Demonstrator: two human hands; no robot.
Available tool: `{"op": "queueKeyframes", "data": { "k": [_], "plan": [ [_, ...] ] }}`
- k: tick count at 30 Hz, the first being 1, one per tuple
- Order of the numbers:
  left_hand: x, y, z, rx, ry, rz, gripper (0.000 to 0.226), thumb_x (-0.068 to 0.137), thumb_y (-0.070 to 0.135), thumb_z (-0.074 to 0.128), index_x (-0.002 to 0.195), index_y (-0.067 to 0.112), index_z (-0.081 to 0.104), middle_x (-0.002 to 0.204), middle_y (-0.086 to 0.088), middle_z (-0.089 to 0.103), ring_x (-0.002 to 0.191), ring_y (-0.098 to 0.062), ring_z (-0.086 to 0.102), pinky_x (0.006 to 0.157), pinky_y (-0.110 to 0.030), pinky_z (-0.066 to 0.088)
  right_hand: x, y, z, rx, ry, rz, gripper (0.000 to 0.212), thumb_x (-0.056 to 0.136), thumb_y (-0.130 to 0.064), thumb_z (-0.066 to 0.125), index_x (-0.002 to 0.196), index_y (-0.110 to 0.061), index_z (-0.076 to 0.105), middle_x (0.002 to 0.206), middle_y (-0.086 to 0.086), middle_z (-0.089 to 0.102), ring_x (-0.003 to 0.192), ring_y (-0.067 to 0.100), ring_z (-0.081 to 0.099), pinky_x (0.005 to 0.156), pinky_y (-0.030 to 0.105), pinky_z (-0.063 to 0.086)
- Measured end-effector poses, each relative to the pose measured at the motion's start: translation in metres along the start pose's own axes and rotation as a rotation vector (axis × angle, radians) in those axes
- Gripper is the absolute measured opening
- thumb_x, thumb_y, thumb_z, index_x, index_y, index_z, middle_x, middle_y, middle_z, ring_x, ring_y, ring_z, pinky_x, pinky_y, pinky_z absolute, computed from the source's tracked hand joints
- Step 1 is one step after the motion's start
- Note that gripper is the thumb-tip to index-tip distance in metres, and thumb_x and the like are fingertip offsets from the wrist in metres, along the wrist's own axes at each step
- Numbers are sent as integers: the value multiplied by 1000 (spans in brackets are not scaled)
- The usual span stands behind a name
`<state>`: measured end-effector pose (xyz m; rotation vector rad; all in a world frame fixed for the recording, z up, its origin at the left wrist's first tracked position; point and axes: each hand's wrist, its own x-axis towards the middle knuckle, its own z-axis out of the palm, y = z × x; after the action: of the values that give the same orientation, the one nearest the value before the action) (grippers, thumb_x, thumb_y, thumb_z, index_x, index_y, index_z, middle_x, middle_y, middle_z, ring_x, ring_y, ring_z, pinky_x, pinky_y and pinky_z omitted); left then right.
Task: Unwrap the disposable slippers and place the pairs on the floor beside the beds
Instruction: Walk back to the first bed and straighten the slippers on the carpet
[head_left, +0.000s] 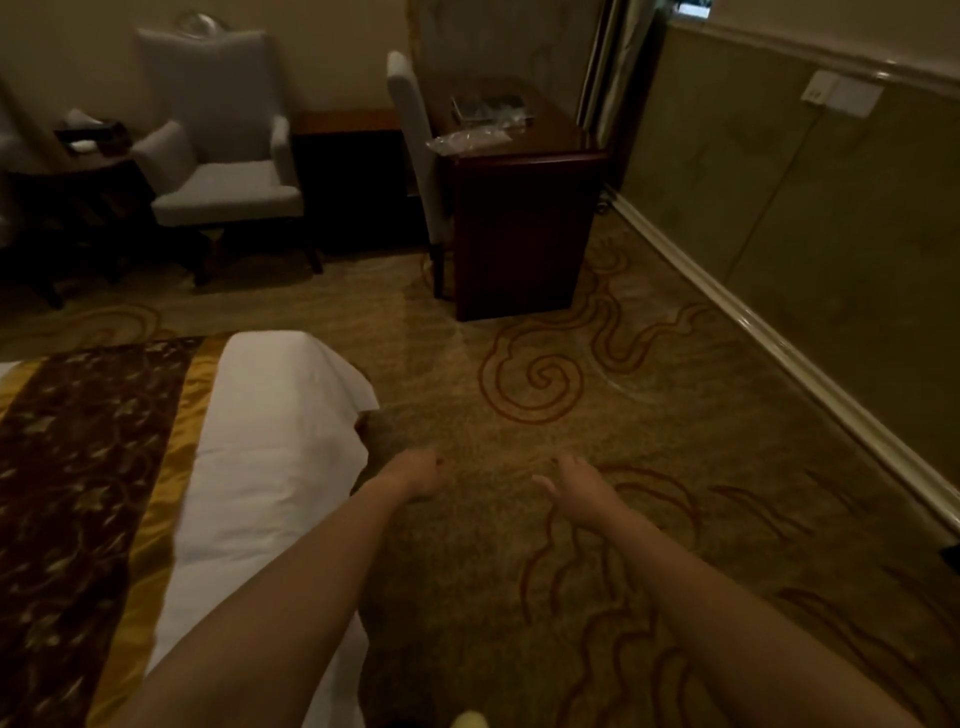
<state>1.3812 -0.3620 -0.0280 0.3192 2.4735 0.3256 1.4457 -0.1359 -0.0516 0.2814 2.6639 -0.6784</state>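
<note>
Nearest, at the bottom edge between the forearms, sits a pale shape (470, 719), too cropped to say whether it is a slipper or something else. Both bare arms stretch forward and down over the carpet (649, 415). The left hand (415, 475) hangs with loosely curled fingers just right of the bed (280, 431) corner, and the right hand (576, 486) lies apart from it, thumb out and fingers relaxed. Neither holds anything, and they touch neither each other nor the floor, as far as the view shows. No slippers show plainly anywhere. The likeliest trace of them is the clear wrappers (470, 137) lying on the desk (519, 208) far ahead of the hands, probably dropped there to keep plastic off the floor; whether any are full I cannot tell. Left of the left hand a runner (78, 467) crosses the white sheet. Judging by the low, empty reach beside the bed, the hands are either finishing a placement or readying to fetch a pair from the desk. An armchair (223, 171) stands far ahead on the left.
</note>
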Motion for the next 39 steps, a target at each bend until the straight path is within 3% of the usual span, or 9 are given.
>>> {"op": "queueKeyframes", "data": {
  "k": [9, 17, 21, 26, 35, 39],
  "plan": [
    [135, -21, -79, -135, -25, -87, 46, 96, 32, 43, 137, 9, 42, 138, -13, 49, 122, -28, 50, 94, -32, 43, 168, -21, -53, -2, -37, -25, 59, 91, -42, 49, 135, -5, 38, 139, 21, 42, 129, 33, 41, 103, 36, 37],
    [260, -40, -171, -272, 61, -250, 42, 98, 25, 42, 136, 8, 43, 138, -13, 50, 122, -27, 52, 99, -34, 44, 362, -65, -111, -103, -125, -187, 55, 91, -44, 49, 129, -5, 41, 132, 20, 47, 121, 33, 47, 97, 34, 40],
    [298, -49, -216, -332, 129, -325, 46, 98, 25, 41, 140, 6, 39, 143, -14, 45, 129, -28, 46, 107, -37, 39, 445, -103, -147, -183, -140, -290, 51, 92, -40, 48, 125, -2, 43, 130, 21, 49, 120, 34, 48, 95, 34, 40],
    [339, -80, -248, -407, 124, -424, 44, 98, 28, 40, 137, 7, 44, 141, -14, 48, 126, -28, 48, 104, -36, 39, 517, -147, -152, -240, -214, -385, 56, 93, -40, 45, 135, -4, 36, 138, 20, 44, 128, 33, 41, 104, 36, 35],
    [476, -154, -318, -420, 51, -465, 46, 97, 27, 43, 139, 7, 40, 142, -15, 46, 129, -29, 45, 103, -33, 38, 680, -224, -150, -285, -332, -392, 60, 93, -43, 45, 138, -5, 33, 142, 20, 40, 131, 33, 39, 106, 36, 33],
    [539, -195, -377, -434, 69, -480, 41, 98, 26, 42, 132, 6, 48, 139, -15, 50, 126, -29, 47, 101, -34, 39, 763, -288, -175, -313, -339, -433, 60, 93, -44, 44, 139, -7, 32, 141, 18, 40, 129, 32, 39, 106, 38, 35]
  ]
}}
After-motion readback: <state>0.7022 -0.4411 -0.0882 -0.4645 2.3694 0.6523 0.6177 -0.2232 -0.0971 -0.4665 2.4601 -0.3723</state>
